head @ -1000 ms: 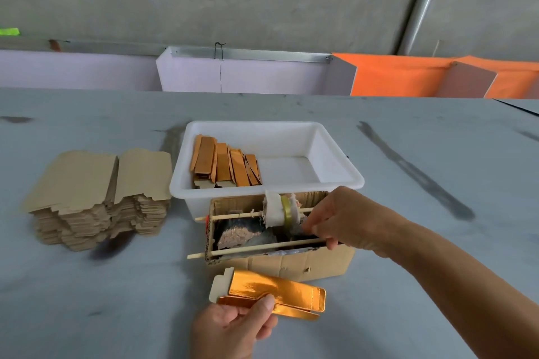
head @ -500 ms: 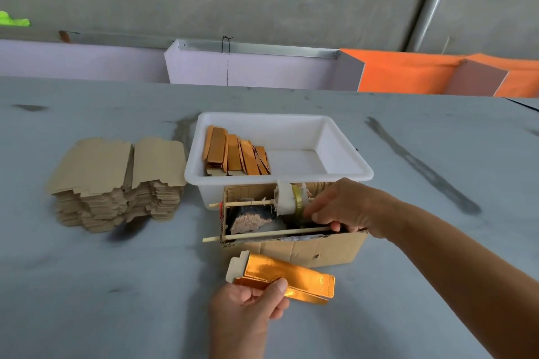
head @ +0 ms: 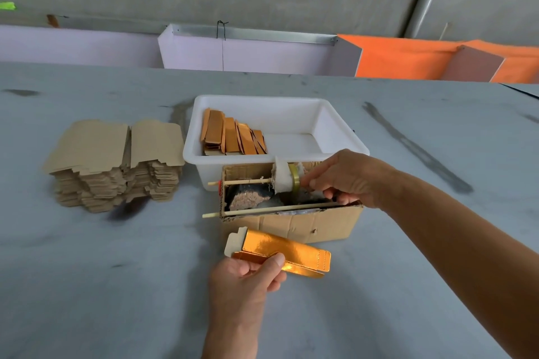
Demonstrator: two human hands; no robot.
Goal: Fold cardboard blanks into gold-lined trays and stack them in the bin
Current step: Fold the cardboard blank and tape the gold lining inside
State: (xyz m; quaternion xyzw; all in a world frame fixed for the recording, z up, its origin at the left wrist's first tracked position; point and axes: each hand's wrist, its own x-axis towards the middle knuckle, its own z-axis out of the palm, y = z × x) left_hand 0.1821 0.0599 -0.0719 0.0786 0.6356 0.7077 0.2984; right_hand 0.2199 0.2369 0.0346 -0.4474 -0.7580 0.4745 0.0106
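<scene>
Fingers of the left hand (head: pixel 245 277) pinch the half-folded gold tray (head: pixel 287 252) near the cardboard box (head: pixel 306 221), probably keeping it steady while the right hand (head: pixel 347 178) pinches at the tape roll (head: pixel 287 179), bin (head: pixel 344 137) just beyond.

Bench layout, head view.
Bin (head: pixel 344 137) sits at table (head: pixel 87 285) centre; folded trays (head: pixel 233 135) stand in its left part. Stack of blanks (head: pixel 116 163) lies left of the bin, apart. Cardboard box (head: pixel 306 221) stands directly before the bin, two sticks (head: pixel 262 209) across its top, a roll (head: pixel 284 176) on the rear one. Part-folded tray (head: pixel 285 251) is before the box.
</scene>
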